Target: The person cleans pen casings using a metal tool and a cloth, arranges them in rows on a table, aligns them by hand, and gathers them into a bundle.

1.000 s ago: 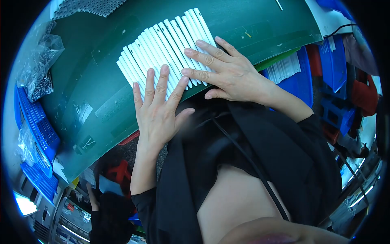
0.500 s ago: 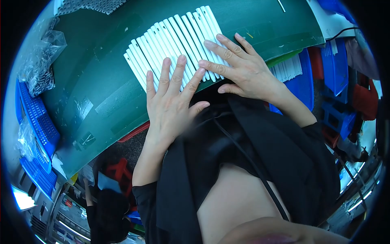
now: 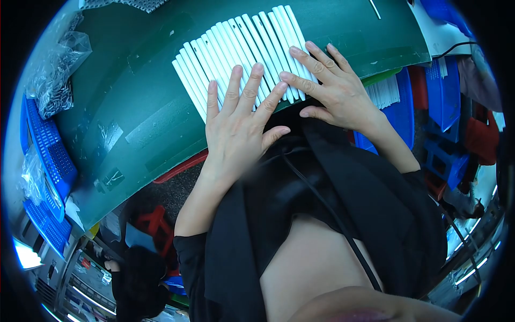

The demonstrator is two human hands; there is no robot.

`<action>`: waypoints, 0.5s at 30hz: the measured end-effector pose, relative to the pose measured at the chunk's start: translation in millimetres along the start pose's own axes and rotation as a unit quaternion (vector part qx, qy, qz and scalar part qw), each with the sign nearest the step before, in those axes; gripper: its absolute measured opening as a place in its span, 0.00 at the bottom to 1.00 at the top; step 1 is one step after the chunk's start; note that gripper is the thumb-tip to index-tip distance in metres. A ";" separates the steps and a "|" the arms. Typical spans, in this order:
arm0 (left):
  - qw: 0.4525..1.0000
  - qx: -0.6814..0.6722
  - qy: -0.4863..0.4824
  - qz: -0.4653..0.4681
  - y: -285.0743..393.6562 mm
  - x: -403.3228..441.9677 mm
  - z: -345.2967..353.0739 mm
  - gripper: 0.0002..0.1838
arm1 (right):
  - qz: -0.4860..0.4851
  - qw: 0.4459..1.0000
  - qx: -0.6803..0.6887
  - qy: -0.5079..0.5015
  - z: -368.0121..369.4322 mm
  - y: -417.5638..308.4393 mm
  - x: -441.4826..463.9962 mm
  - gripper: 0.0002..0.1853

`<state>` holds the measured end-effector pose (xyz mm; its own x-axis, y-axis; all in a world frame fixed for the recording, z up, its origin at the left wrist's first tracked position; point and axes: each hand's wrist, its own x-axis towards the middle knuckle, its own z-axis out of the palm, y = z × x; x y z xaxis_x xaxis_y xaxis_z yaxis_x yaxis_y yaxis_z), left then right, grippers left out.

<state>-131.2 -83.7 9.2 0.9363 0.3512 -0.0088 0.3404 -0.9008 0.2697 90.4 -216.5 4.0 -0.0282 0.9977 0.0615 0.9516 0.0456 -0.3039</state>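
Position of work: the row of white pen-like rods (image 3: 230,51) lies on the green tabletop (image 3: 139,80) directly in front of you, its lower ends near the table edge. The rods lie side by side, with narrow gaps between some of them and their upper ends stepped. Several show a small dark slot near the upper end.

Change: compared with the preceding second, the row has shifted toward your right across the tabletop, and both hands have travelled with it. The rods have kept their side-by-side order. This suggests that you are moving the row as one group, not rod by rod.

Left hand (image 3: 236,134): palm down, fingers spread apart over the lower portion of the row, thumb clear of it. No rod is gripped.

Right hand (image 3: 343,94): palm down, fingers spread apart at the right end of the row, index fingertip just beside your left index fingertip. No rod is gripped. The pressure of either hand cannot be determined.

Surroundings: a clear plastic bag (image 3: 70,51) stands at the far left; a loose white stick (image 3: 375,8) lies well apart, beyond the row's right end.
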 end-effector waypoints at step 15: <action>0.999 -0.033 0.004 0.020 -0.9 -3.7 -13.1 0.43 | -0.009 0.999 0.015 0.030 0.2 -0.5 -2.2 0.48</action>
<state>-136.1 -80.8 21.6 0.9480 0.3181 0.0103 0.2968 -0.8953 0.3322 89.8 -218.7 3.8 -0.0261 0.9920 0.1234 0.9413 0.0660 -0.3311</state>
